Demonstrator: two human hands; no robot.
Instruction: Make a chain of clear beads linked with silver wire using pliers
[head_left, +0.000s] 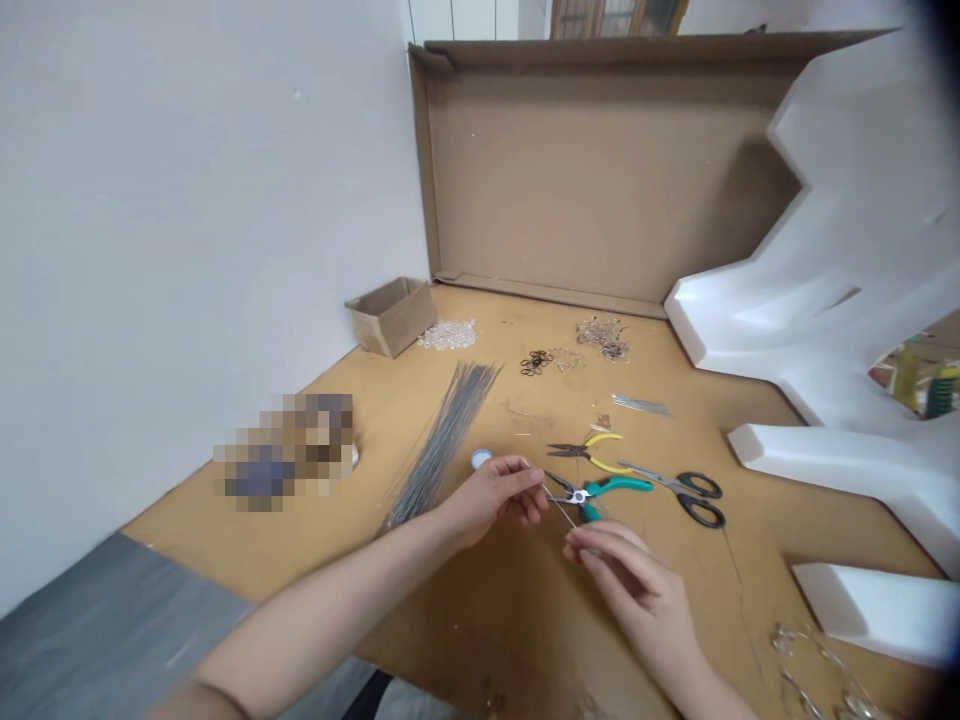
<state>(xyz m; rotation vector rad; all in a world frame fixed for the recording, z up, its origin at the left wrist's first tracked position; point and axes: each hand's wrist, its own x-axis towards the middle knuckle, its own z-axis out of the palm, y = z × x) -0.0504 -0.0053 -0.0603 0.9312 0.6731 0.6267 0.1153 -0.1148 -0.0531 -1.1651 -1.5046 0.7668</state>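
Between my two hands runs a thin straight wire [559, 507], slanting down to the right. My left hand [504, 492] pinches its upper part, while the fingertips of my right hand [626, 565] close on its lower end. Just beyond the hands lie teal-handled pliers [615, 484] with their jaws apart, partly hidden by my left hand. Yellow-handled pliers [592, 453] lie behind them, and scissors with black handles [694, 497] rest to the right. A small round white-and-blue item [481, 458] sits by my left hand.
A bundle of grey wires [442, 445] lies left of my hands. Farther back are a small cardboard box [392, 316], clear beads [450, 334], black rings [535, 362] and a pile of small pieces [602, 336]. White foam [825, 455] borders the right side; a large cardboard tray [600, 180] stands behind.
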